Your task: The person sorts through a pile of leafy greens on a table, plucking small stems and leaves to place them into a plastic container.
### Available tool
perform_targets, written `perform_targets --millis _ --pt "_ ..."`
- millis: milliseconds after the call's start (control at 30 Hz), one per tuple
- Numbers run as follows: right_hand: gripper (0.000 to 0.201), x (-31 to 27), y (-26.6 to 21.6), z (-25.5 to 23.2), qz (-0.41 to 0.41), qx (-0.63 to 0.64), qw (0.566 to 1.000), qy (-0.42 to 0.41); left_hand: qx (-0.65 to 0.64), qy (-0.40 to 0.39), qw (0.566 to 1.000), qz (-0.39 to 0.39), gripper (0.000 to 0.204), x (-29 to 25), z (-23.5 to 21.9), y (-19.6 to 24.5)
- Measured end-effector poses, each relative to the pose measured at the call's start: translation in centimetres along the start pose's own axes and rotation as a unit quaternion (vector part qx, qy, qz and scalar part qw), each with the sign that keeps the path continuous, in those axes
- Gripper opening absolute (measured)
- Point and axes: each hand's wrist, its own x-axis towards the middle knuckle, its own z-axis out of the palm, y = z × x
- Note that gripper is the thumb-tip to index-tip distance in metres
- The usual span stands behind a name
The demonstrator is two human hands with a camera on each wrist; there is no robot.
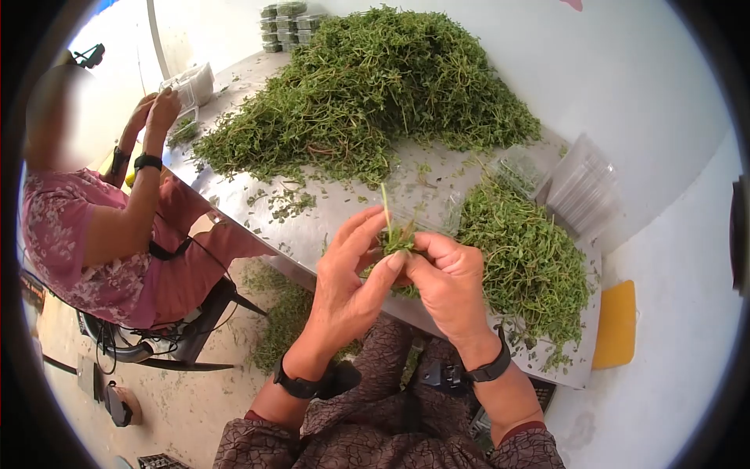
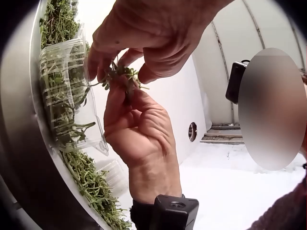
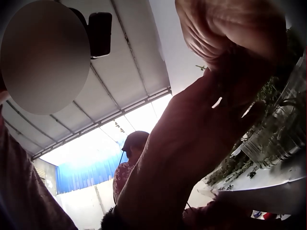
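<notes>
Nearest item: small bunch of green leafy herb sprigs, thin-stemmed, one long stalk standing upright, pinched between both hands above the near edge of the tabletop. Left hand: fingers curled, fingertips gripping the bunch from the left. Right hand: thumb and fingers closed round the same bunch from the right; black bands on both wrists. Just behind the hands: clear thin plastic clamshell container, ribbed wall, lying on the tabletop and partly filled with the same green sprigs. Right of it: low loose mound of cut green herbs, fine and tangled, reaching the tabletop's edge. Beside that mound: stack of empty clear plastic containers, nested. Bearing surface: shiny grey metal tabletop, smooth, scattered with leaf scraps. Farther back: large heaped pile of green herbs, bushy and dense. Far corner: stacked clear packs holding greenery. At left: second seated person in pink patterned clothing, hands at another clear container.
</notes>
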Motion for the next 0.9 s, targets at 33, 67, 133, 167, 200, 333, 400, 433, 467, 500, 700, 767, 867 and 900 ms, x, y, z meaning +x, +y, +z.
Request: perform_targets --millis 33,67,133,167,200,333,400,433,467,500,700,767,867,900 --pt "0.015 -0.1 0.3 0.2 -0.009 -0.008 1.0 -0.001 0.023 -0.008 1.0 0.005 0.042 0.1 0.1 0.0" --pt "0.015 -0.1 0.5 0.3 -0.009 -0.006 1.0 0.0 0.025 -0.01 1.0 0.004 0.042 0.1 0.1 0.3" --pt "0.015 -0.1 1.0 0.5 -0.02 -0.012 1.0 0.015 0.036 -0.021 0.998 -0.045 0.031 0.0 0.1 1.1" --pt "0.015 0.0 1.4 0.5 -0.019 -0.011 1.0 0.015 0.037 -0.021 0.998 -0.046 0.031 0.0 0.2 0.7" --pt "0.017 0.1 1.9 0.5 -0.04 -0.025 0.999 0.006 -0.01 -0.004 0.998 -0.055 0.029 0.0 0.4 0.0" --pt "0.02 0.3 1.8 0.2 -0.056 -0.086 0.995 -0.016 0.062 0.029 0.998 -0.015 0.024 0.4 0.5 -0.8" --pt "0.021 0.3 1.0 -0.3 -0.055 -0.091 0.994 -0.026 0.068 0.048 0.996 0.019 0.021 0.8 0.6 -1.2" --pt "0.022 0.3 1.0 -0.6 -0.047 -0.092 0.994 -0.021 0.071 0.046 0.996 0.014 0.02 0.9 0.3 -1.2" --pt "0.023 0.3 0.8 -1.0 -0.039 -0.093 0.995 -0.016 0.073 0.044 0.996 0.01 0.019 1.0 0.1 -1.1" --pt "0.024 0.2 0.1 -1.5 -0.019 -0.101 0.995 -0.011 0.08 0.055 0.995 0.021 0.019 1.1 0.1 -1.2" --pt "0.024 0.9 -0.4 -4.3 -0.013 -0.091 0.995 -0.048 0.065 0.034 0.997 0.0 0.017 1.9 -0.7 -1.1" --pt "0.025 1.1 -0.4 -4.9 -0.011 -0.101 0.993 -0.055 0.096 0.015 0.995 -0.017 0.019 2.3 -1.2 -0.6" --pt "0.023 1.4 -0.8 -5.4 0.007 -0.101 0.992 -0.07 0.124 0.016 0.992 0.017 0.019 3.0 -1.0 -0.3" --pt "0.024 1.5 -1.0 -5.5 0.01 -0.112 0.991 -0.077 0.147 -0.003 0.989 0.018 0.018 3.2 -1.0 0.1"
